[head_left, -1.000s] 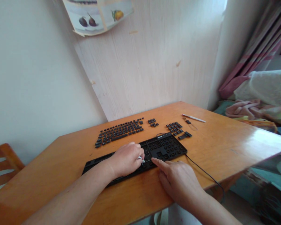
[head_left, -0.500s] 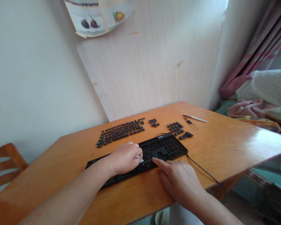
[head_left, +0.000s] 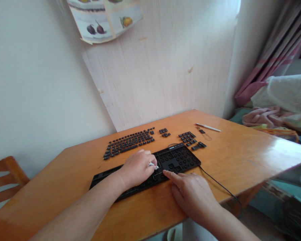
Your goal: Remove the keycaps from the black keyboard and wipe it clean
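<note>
A black keyboard (head_left: 177,166) with its keycaps taken off lies at a slant near the table's front. Over its middle, my left hand (head_left: 140,167) is closed, pinching a small white wisp (head_left: 153,164), like a bit of tissue or swab; its exact kind is unclear. The wisp's tip is at the keyboard's bare key area, right of my fingers. My right hand (head_left: 190,190) rests at the front edge, its index finger stretched out and touching the keyboard, with nothing held. My left hand and forearm hide much of the keyboard's left half.
Behind the keyboard, loose black keycaps (head_left: 127,142) lie in rows, with smaller groups (head_left: 187,136) farther right. A white pen (head_left: 208,127) and a small dark item with a loop (head_left: 202,131) lie at the back right. The keyboard's cable (head_left: 222,184) runs over the table's (head_left: 240,154) edge.
My left hand has shifted slightly right and up along the keyboard, carrying the white wisp. My right hand has stayed in nearly the same place.
</note>
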A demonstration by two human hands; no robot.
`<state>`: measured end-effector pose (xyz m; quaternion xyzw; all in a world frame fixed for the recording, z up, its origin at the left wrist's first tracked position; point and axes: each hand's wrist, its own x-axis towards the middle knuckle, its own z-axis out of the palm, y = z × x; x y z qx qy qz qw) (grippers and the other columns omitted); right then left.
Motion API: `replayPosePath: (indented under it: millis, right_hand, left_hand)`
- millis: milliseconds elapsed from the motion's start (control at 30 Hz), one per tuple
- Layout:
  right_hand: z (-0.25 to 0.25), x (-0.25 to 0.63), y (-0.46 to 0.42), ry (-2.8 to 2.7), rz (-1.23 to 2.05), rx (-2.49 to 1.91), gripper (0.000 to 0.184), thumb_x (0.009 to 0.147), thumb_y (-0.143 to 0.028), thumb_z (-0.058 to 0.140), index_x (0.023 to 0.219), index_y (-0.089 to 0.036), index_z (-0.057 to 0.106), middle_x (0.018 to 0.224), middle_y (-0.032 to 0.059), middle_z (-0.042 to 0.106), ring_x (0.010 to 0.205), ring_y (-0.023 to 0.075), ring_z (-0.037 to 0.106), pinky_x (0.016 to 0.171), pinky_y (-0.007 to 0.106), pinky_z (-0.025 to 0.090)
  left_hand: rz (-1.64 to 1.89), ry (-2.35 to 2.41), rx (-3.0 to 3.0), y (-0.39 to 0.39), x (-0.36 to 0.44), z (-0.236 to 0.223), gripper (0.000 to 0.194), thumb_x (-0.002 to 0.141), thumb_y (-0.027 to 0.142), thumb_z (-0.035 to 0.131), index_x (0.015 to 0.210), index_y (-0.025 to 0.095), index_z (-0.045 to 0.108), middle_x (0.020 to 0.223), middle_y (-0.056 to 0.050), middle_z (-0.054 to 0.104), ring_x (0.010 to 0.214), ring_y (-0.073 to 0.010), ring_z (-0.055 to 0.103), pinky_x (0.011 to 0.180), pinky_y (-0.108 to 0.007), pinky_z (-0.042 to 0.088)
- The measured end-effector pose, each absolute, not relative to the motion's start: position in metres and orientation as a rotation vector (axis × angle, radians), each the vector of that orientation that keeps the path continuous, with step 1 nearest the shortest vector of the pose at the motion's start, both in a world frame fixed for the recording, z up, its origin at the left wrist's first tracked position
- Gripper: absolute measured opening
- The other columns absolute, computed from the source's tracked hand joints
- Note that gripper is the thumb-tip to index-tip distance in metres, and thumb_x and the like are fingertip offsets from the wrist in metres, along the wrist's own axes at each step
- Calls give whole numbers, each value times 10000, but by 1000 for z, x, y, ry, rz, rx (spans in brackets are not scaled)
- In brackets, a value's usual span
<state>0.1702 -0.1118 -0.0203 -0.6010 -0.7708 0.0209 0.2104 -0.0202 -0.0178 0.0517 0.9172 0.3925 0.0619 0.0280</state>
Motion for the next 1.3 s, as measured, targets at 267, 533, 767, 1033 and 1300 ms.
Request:
replayPosePath:
  millis: [267, 533, 767, 1033, 1300]
  right_hand:
    - [-22, 171, -110, -2146, 65, -1641, 462, 871, -197, 482, 1296, -340, 592, 849, 22, 744, 743, 206, 691, 630, 284, 397]
    - [-23, 171, -111, -2138, 69, -1645, 461, 867, -205, 492, 1298, -334, 593, 843, 24, 742, 739, 205, 683, 631, 284, 394]
    - [-22, 171, -110, -2147, 71, -1647, 450, 873, -209, 481, 1286, -341, 601, 868, 20, 745, 744, 206, 685, 630, 290, 400]
    - [-24, 171, -110, -2142, 61, -1648, 457, 870, -205, 483, 1292, -340, 597, 856, 18, 745, 745, 216, 686, 628, 299, 396]
    - [-24, 172, -110, -2138, 64, -1633, 459, 865, -204, 490, 1289, -347, 593, 849, 15, 740, 731, 212, 682, 621, 295, 389]
  left_hand:
    - [82, 1140, 2877, -17, -7, 44, 169, 832, 254, 550, 841, 248, 718, 858, -39, 664, 858, -208, 581, 727, -304, 424]
    - [18, 1202, 2883, -14, -6, 48, 178, 790, 209, 544, 794, 224, 721, 832, -54, 681, 842, -216, 591, 714, -308, 428]
    - [102, 1194, 2872, -18, -1, 42, 182, 794, 214, 531, 792, 228, 712, 837, -47, 677, 839, -217, 586, 708, -314, 422]
    - [93, 1225, 2867, -21, 4, 42, 188, 782, 204, 522, 775, 237, 707, 826, -42, 682, 817, -214, 587, 661, -308, 407]
    - [119, 1364, 2807, -22, 6, 37, 162, 771, 199, 523, 762, 240, 679, 841, -30, 692, 823, -212, 598, 680, -305, 422]
